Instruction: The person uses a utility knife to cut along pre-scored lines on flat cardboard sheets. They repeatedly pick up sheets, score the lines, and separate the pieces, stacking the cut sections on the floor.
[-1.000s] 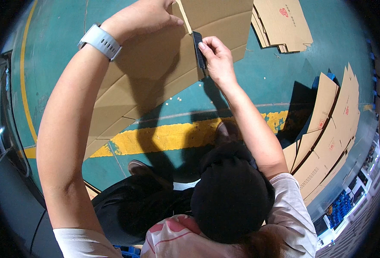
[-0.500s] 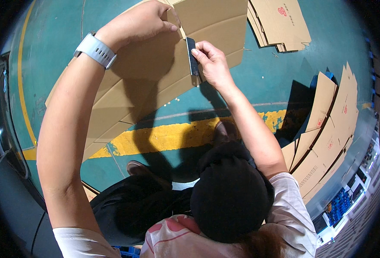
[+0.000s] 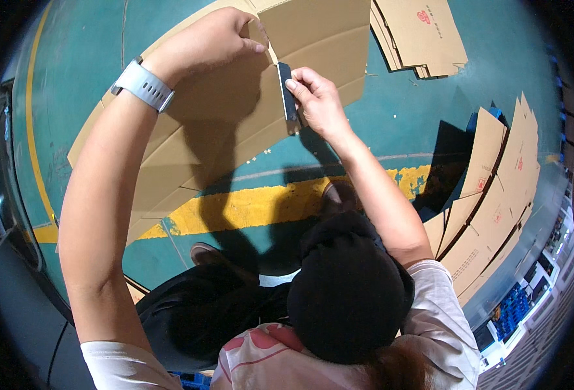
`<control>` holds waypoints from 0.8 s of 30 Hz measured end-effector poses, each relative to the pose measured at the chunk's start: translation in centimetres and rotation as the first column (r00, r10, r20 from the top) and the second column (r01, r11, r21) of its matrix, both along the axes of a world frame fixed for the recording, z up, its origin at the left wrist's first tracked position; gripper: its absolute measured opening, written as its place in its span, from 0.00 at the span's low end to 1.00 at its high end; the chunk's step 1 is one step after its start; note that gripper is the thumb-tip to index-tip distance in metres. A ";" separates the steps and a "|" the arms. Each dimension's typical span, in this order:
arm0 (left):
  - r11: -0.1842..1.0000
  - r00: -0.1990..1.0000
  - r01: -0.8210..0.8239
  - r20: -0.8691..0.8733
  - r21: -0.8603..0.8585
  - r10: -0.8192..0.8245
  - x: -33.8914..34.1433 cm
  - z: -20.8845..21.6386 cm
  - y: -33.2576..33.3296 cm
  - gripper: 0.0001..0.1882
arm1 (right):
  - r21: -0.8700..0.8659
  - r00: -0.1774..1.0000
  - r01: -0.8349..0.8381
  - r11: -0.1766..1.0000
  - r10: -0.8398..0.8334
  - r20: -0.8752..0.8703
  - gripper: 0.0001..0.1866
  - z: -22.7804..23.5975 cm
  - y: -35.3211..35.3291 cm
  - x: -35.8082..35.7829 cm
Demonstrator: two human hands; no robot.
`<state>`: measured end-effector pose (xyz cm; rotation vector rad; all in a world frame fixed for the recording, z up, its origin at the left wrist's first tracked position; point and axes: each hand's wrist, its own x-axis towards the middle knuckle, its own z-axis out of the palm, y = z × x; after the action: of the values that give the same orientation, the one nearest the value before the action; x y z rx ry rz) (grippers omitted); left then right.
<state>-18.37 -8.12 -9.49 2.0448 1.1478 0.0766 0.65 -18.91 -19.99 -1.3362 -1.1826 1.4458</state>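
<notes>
A large brown cardboard sheet (image 3: 163,143), creased and slotted, is stretched out in front of me above the green floor. My left hand (image 3: 225,40), with a pale grey watch on the wrist, has its thumb and fingers curled at the sheet's slot edge near the top, closed on the cardboard. Just right of it, my right hand (image 3: 319,97) pinches a flat, dark, bar-shaped tool (image 3: 287,91) between thumb and fingers. The tool lies along the line of the slot, against the cardboard. Its exact kind cannot be made out.
Flat cardboard pieces (image 3: 423,36) with red printing lie on the floor at the far right. More folded cardboard (image 3: 488,208) leans in a stack on my right, with blue behind it. A worn yellow line (image 3: 261,207) crosses the floor by my shoes. Dark equipment (image 3: 20,299) stands at left.
My right hand and the dark tool have slid a little toward me along the cardboard. My left hand has also come slightly nearer, its grip unchanged.
</notes>
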 end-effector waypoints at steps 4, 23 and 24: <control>1.000 0.998 -0.002 -0.058 0.005 0.003 -0.2 -0.6 0.2 0.11 | -0.036 0.998 0.003 0.999 -0.005 -0.057 0.04 -0.1 -0.1 -0.1; 0.999 0.993 -0.023 -0.113 -0.042 0.018 -0.2 0.0 -1.7 0.10 | -0.102 0.984 -0.069 0.992 0.051 -0.169 0.07 0.2 -1.7 -0.4; 0.999 0.994 -0.019 -0.105 -0.039 0.015 -0.2 -0.2 -1.8 0.10 | -0.119 0.983 -0.071 0.990 0.049 -0.177 0.07 0.4 -1.8 -0.4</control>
<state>-18.54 -9.91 -9.67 2.0242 1.2220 -0.0453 0.28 -20.68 -19.60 -1.2378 -1.0404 1.6678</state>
